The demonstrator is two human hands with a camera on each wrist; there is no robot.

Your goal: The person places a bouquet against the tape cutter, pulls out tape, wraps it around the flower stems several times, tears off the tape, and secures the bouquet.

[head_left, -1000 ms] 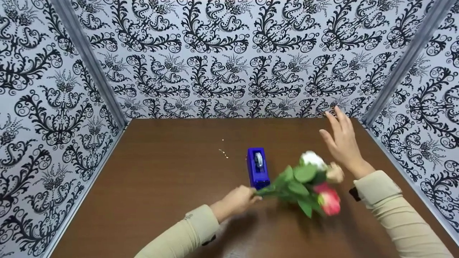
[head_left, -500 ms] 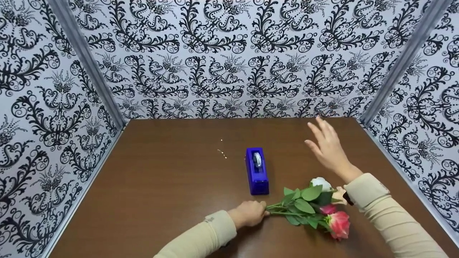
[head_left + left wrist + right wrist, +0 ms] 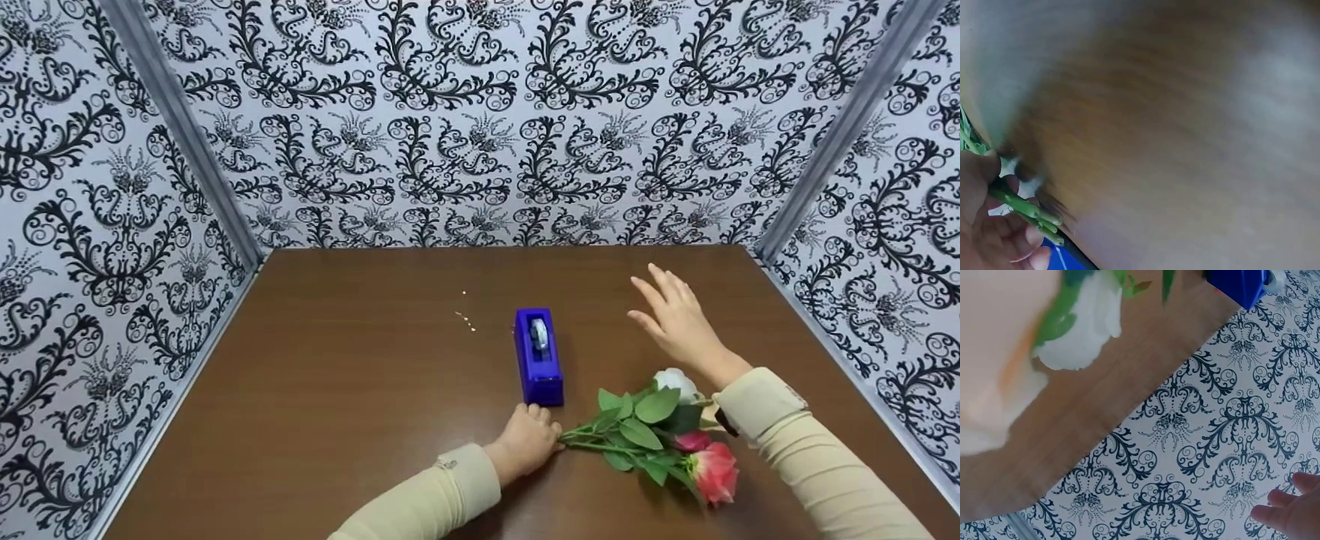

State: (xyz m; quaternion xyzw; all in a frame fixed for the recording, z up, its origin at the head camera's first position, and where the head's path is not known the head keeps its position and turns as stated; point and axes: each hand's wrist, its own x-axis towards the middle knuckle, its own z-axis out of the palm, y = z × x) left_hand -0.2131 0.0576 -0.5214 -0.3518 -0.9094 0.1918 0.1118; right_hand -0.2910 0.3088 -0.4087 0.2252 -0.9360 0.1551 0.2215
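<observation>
A bunch of artificial flowers (image 3: 639, 433) lies at the front right of the table, with green leaves and white, pink and peach blooms. At its stem end is my left hand (image 3: 527, 441), fingers curled round the stems. The left wrist view shows the cut green stems (image 3: 1022, 206) between thumb and fingers. My right hand (image 3: 681, 326) hovers above and behind the blooms, fingers spread, holding nothing; its fingers (image 3: 1269, 515) show at the right wrist view's corner. A blue tape dispenser (image 3: 538, 382) stands just behind my left hand. The right cuff partly hides the peach bloom.
The brown table (image 3: 337, 375) has patterned black-and-white walls (image 3: 465, 150) at its back and sides. Small shiny specks (image 3: 466, 321) lie left of the dispenser. A white bloom (image 3: 1086, 329) hangs close to the right wrist camera.
My left hand has lowered the flowers to the table and moved right; it has then turned, knuckles nearer the dispenser. My right hand has come down and left.
</observation>
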